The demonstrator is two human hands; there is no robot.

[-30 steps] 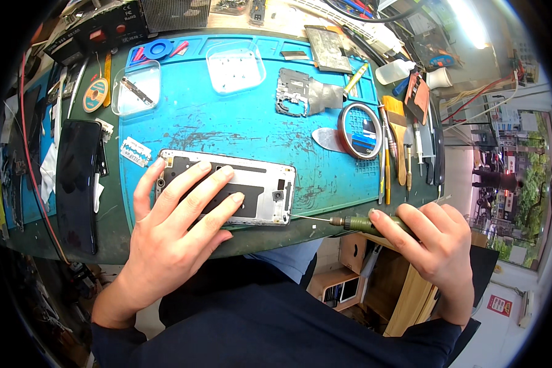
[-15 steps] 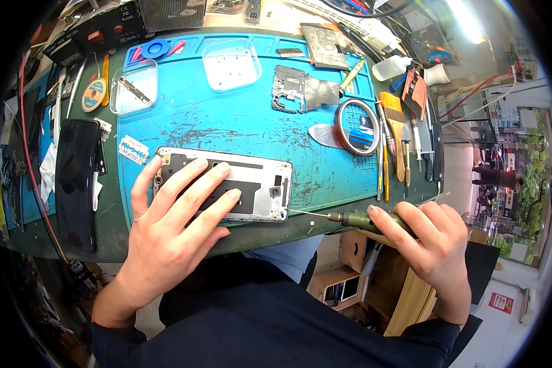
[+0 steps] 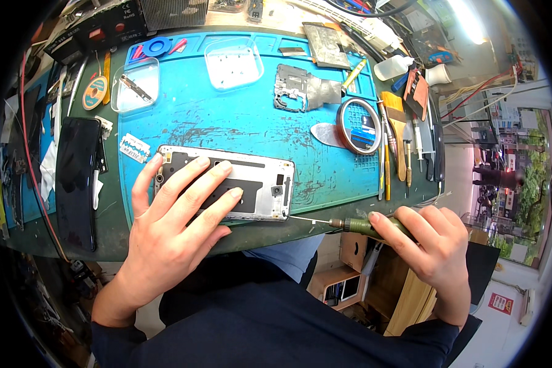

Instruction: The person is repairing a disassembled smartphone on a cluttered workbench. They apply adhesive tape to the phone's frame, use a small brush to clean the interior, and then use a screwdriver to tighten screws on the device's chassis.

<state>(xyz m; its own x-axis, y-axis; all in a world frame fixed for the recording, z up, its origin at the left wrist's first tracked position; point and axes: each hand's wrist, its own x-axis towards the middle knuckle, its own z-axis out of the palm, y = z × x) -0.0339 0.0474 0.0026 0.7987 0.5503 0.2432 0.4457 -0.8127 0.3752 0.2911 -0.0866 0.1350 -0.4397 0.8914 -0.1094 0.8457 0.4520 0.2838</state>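
Observation:
A silver and black phone frame lies along the near edge of the blue mat. Across its left and middle rests my left hand, fingers spread out over the frame and thumb by its near edge. My right hand is closed round the green handle of a slim screwdriver, index finger stretched along it. The thin metal shaft points left, and its tip meets the frame's near right corner, where the exact contact is too small to make out. A tiny white piece lies by the shaft.
Behind the frame are a clear tray with tiny screws, another clear tray, a phone part with a grey sheet and a tape roll. Brushes lie right. A dark phone and razor blade lie left.
The screwdriver's tip has shifted slightly toward me at the frame's corner, and its handle has moved a little. My left hand stays in place on the frame.

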